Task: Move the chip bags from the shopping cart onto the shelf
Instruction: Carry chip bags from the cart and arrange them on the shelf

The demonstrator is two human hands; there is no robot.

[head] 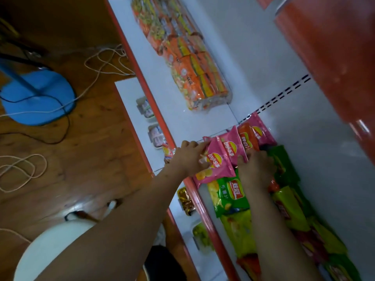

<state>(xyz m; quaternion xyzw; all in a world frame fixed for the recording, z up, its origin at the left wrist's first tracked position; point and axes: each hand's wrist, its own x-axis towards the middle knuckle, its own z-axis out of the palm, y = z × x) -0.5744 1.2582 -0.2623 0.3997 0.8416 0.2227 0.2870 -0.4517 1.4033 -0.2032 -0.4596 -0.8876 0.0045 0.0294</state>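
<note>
Left hand (187,157) pinches the upper left edge of a pink chip bag (215,166) lying on the white shelf (203,116), fingers curled at the bag's corner and thumb on its face. Right hand (254,169), just to the right, lies palm-down with fingers bent over the lower edges of the next pink bags (233,148); whether it grips them cannot be told. Green chip bags (231,196) lie below both hands; noodle packs (188,51) sit well beyond.
</note>
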